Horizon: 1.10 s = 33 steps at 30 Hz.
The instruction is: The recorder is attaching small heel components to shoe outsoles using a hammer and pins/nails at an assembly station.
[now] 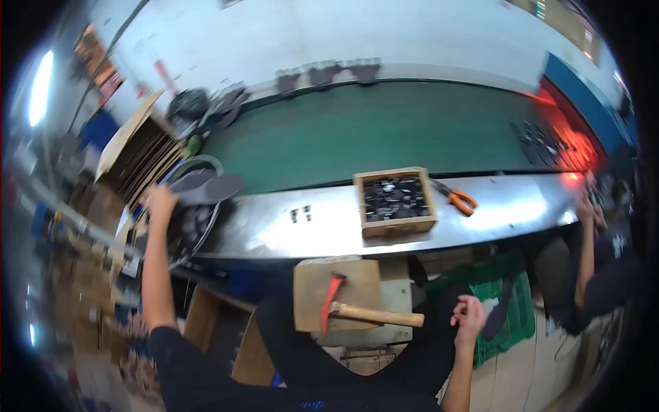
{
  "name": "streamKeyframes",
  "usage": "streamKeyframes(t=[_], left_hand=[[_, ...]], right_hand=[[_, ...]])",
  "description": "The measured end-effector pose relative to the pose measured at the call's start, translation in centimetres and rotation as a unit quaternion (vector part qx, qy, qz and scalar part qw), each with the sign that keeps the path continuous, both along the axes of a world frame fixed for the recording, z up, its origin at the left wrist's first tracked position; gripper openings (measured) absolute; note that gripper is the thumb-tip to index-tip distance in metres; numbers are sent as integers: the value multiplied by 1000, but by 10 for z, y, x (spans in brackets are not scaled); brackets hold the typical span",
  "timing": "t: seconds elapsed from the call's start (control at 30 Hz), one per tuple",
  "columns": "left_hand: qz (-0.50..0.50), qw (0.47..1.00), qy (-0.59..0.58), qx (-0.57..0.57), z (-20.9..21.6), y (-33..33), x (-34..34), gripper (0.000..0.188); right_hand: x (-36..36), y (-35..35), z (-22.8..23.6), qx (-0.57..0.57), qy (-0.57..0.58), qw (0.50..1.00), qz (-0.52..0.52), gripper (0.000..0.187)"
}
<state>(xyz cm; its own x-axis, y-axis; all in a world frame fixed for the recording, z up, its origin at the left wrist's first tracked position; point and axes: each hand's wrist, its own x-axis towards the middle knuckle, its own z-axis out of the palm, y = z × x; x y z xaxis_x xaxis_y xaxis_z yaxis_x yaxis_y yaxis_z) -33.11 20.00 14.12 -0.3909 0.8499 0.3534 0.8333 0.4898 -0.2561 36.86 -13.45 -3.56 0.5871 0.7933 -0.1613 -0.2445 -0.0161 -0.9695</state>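
Observation:
At the left, my left hand (pixel 161 201) is closed on the near end of a dark grey, sole-shaped piece (pixel 209 189). The piece lies over a round bin (pixel 213 230) holding more dark pieces. My right hand (pixel 469 316) is over my right thigh, its fingers loosely curled and apart, with nothing seen in them. Just beside it is another dark curved piece (pixel 500 317); whether they touch I cannot tell. Between my knees, a hammer with a red head (pixel 332 302) and wooden handle (pixel 381 315) rests on a tan board (pixel 302 292).
On the metal ledge (pixel 329 240) stand a wooden box (pixel 398 229) of small black parts, orange-handled pliers (pixel 461 202) and a few loose black bits (pixel 301 213). Beyond runs a green belt (pixel 357 130). Cardboard (pixel 137 154) stands left; a green crate (pixel 525 309) and another person (pixel 583 254) are right.

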Motion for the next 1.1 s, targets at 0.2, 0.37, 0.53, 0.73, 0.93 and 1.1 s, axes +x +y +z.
streamKeyframes(t=[0.2, 0.37, 0.53, 0.73, 0.93, 1.1], left_hand=[[-91, 987, 129, 7, 4, -24, 22, 49], [-309, 950, 29, 23, 0, -66, 132, 32], [-373, 923, -86, -44, 20, -162, 178, 23], [-384, 914, -111, -64, 21, -186, 195, 21], [-435, 892, -118, -30, 24, -191, 218, 23], [-468, 873, -138, 5, 22, -202, 238, 24]], right_hand=[[-10, 116, 70, 117, -413, 896, 108, 11], [-16, 267, 73, 203, -702, 673, 112, 17], [-42, 320, 71, 164, -809, 536, 177, 17], [-31, 306, 57, 165, -812, 546, 123, 9], [-37, 311, 73, 130, -801, 548, 202, 13], [-27, 302, 82, 212, -532, 796, 193, 12]])
